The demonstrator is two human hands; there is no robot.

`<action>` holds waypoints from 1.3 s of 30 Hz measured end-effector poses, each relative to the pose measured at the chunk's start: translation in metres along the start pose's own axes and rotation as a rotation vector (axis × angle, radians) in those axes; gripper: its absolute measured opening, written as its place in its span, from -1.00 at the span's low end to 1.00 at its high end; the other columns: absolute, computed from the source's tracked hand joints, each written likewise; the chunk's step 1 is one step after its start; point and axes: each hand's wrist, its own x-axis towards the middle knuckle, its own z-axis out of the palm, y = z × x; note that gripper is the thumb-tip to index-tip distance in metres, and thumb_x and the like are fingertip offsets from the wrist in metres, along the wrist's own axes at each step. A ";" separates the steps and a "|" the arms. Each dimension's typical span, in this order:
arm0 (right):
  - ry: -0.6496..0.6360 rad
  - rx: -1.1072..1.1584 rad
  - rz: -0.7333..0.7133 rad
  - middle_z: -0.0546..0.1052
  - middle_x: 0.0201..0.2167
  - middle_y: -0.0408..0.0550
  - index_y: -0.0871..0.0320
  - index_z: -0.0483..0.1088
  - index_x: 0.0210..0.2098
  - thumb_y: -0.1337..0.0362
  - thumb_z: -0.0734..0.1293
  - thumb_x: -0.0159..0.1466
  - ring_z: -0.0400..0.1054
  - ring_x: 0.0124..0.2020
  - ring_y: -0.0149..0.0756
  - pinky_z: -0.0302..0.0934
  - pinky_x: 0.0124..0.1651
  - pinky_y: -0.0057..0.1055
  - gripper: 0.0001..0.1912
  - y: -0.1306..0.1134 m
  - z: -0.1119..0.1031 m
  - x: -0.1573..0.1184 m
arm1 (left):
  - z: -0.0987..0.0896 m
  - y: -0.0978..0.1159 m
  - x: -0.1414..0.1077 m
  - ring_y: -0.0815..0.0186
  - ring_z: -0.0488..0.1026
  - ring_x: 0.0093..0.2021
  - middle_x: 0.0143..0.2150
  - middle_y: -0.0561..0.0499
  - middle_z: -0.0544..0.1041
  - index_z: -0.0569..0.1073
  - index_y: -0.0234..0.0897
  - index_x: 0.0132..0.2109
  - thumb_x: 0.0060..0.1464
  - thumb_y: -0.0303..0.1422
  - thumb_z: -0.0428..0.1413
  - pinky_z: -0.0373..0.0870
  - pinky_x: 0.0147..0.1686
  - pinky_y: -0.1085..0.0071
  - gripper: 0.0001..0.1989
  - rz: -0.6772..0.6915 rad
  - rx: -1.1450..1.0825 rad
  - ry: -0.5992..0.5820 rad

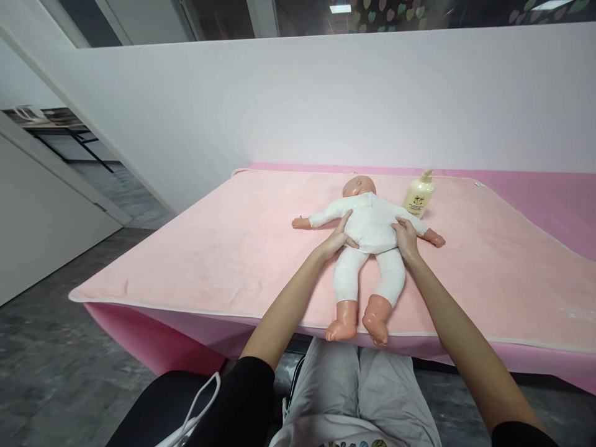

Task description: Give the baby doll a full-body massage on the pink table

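A baby doll (371, 225) in a white long-sleeved top and white leggings lies on a pink blanket (223, 248). Its arms are spread wide, its bare feet point toward me, and its head seems turned to one side. My left hand (339, 239) holds the doll's waist from the left, one digit reaching up along the torso. At the opposite side of the waist, my right hand (406, 238) grips the torso and its top, with some fingers hidden. A pale yellow pump bottle (418, 197) stands behind the doll's arm on the right.
The blanket covers a table with a darker pink tablecloth (549, 205) hanging over its front edge. A white wall (326, 105) rises behind it. A black chair (162, 403) and a white cable (205, 397) are at lower left.
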 end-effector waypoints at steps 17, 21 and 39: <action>-0.009 -0.012 -0.002 0.45 -0.24 -0.06 0.14 0.34 -0.24 0.19 0.27 -0.04 0.30 -0.14 -0.23 0.18 -0.01 -0.28 -0.65 -0.002 0.000 -0.001 | 0.003 0.003 -0.002 0.05 -0.08 0.37 0.43 -0.01 -0.25 -0.23 -0.04 0.36 -0.41 -0.63 0.16 0.12 0.22 0.25 0.20 -0.008 -0.015 0.018; 0.001 -0.011 -0.011 0.46 -0.24 -0.07 0.13 0.34 -0.25 0.20 0.27 -0.03 0.30 -0.13 -0.23 0.18 0.01 -0.28 -0.68 0.000 0.000 0.000 | 0.001 0.001 -0.001 0.05 -0.04 0.36 0.43 0.01 -0.23 -0.22 0.03 0.36 -0.38 -0.58 0.20 0.16 0.20 0.22 0.19 -0.016 -0.008 0.019; -0.007 0.001 0.022 0.44 -0.24 -0.04 0.16 0.33 -0.24 0.23 0.26 -0.04 0.30 -0.13 -0.21 0.16 0.05 -0.26 -0.66 -0.005 0.000 -0.002 | 0.003 0.002 -0.002 0.07 0.02 0.34 0.42 -0.01 -0.16 -0.22 0.06 0.35 -0.40 -0.64 0.13 0.15 0.20 0.24 0.19 -0.033 -0.018 0.017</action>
